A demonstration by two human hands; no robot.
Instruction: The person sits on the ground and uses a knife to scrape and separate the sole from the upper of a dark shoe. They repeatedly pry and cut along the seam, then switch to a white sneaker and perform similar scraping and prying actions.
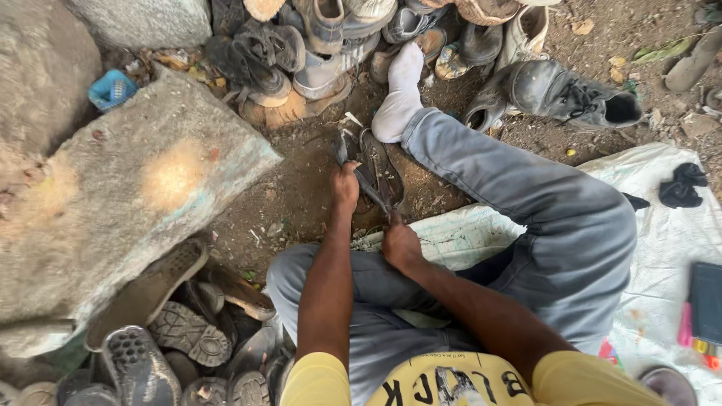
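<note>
Your left hand (346, 184) and right hand (400, 244) clamp opposite ends of a worn dark leather sandal (374, 169), stretching its strap taut between both grips.

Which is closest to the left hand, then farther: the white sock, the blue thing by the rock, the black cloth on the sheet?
From the left hand:
1. White sock, just above.
2. Blue thing, far upper left.
3. Black cloth, far right.
</note>
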